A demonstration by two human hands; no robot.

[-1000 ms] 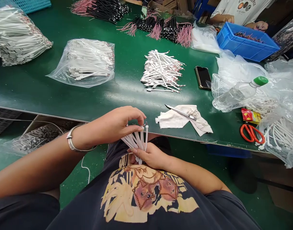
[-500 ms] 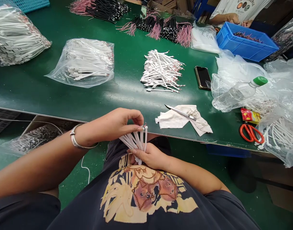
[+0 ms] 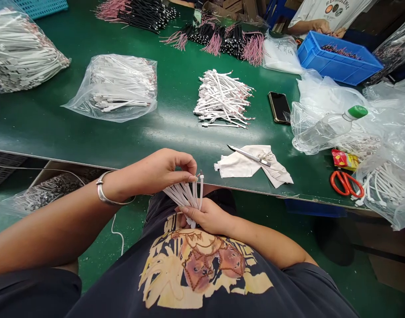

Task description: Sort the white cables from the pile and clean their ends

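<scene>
White cables [image 3: 184, 196] fan upward from the clasping right hand [image 3: 205, 216], the left hand [image 3: 159, 174] curled over their tips.

This is a cable-assembly workshop: a long green workbench [image 3: 176, 145] is stretching across the view, bags of white cables [image 3: 116, 86] are lying at ten o'clock, bundled pink-and-black wires [image 3: 215, 42] are lying at twelve, and a co-worker [image 3: 325, 13] is working at one o'clock, beside a blue crate [image 3: 338, 57] at two.

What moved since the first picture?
The co-worker's hands came closer together. The left hand slid a little left, pinching the white cables, which fanned wider. The right hand kept gripping them. The orange scissors and phone stayed put.
</scene>
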